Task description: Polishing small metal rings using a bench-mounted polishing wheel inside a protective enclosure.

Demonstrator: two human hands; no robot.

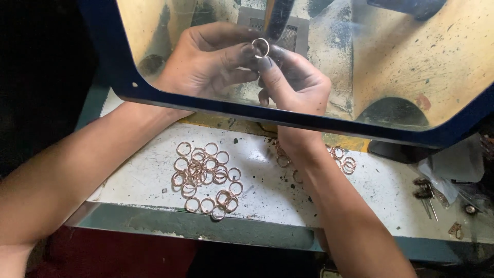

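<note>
Two hands work behind one blue-framed clear shield point(288, 119): the left hand point(206, 62) and right hand point(296, 82) pinch one silvery ring point(260, 47) between them. On the white bench point(257, 190) lie roughly thirty coppery rings point(206, 175) in the left heap, and about six more rings point(345, 162) sit right of the wrist, partly hidden.

I see a silvery ring point(260, 47) against copper-pink rings point(205, 177) on a white, black-speckled bench top point(267, 190), a dark-blue shield frame point(288, 117), and a yellow, grime-streaked machine wall point(437, 56)
</note>
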